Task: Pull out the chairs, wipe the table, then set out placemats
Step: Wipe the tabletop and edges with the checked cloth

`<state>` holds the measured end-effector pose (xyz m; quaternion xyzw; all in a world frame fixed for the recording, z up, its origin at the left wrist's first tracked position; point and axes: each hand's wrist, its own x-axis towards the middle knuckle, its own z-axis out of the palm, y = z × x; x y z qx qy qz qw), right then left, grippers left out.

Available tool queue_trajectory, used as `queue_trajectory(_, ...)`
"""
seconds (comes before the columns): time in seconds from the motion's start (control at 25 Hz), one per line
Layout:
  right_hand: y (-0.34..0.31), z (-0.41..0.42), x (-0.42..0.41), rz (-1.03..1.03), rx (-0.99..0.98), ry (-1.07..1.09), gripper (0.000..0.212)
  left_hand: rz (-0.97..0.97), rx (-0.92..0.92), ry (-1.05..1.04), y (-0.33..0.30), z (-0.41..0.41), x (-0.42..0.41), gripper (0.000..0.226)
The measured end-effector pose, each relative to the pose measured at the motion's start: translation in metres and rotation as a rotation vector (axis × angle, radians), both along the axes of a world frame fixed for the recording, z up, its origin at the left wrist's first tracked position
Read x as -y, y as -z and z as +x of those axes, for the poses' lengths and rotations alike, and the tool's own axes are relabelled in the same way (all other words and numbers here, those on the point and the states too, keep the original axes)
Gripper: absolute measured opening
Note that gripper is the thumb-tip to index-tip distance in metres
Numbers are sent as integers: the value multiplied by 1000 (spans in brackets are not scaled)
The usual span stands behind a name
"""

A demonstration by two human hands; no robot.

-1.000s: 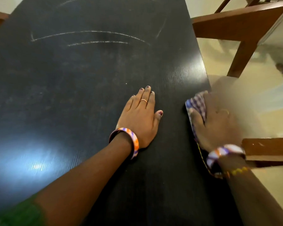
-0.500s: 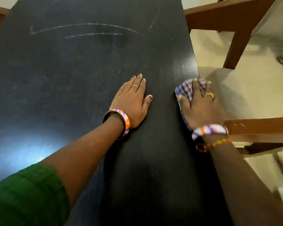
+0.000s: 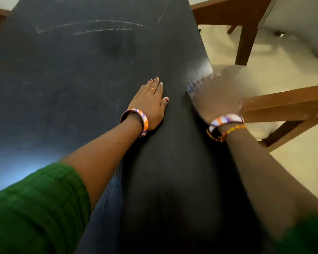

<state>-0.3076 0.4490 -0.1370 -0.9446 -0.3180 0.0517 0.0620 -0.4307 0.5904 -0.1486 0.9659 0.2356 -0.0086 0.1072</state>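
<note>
Right hand (image 3: 218, 101) was motion-blurred at the table's (image 3: 81, 79) right edge; its fingers could not be made out, so its grip was impossible to tell. A smeared checked cloth (image 3: 195, 85) showed under and ahead of it on that edge; its outline and orientation were unreadable. Left hand (image 3: 149, 105) lay flat and spread, palm down, holding nothing, fingers pointing away. The dark table ran lengthwise away from the camera, far end cropped. Wooden chairs (image 3: 283, 105) stood right, partly cut off.
</note>
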Motion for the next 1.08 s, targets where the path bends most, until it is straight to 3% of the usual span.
queue_trajectory(0.16, 9, -99, 94, -2, 112, 70, 62, -6, 12, 60, 2, -44, 43, 56)
queue_trajectory(0.48, -3, -64, 65, -25, -59, 44, 62, 2, 1, 31, 2, -106, 111, 54)
queue_trajectory(0.68, 11, -179, 188, 5, 20, 81, 63, -70, 40, 12, -2, -131, 137, 50)
queue_trajectory(0.8, 11, -204, 210, -31, 31, 103, 64, -157, 73, 12, -13, -144, 139, 44)
queue_trajectory(0.96, -6, -163, 155, -31, -41, 82, 62, -232, 314, -288, -19, -188, 133, 32)
queue_trajectory(1.08, -6, -172, 168, -19, -39, 79, 62, -138, 328, -463, -12, -231, 142, 39)
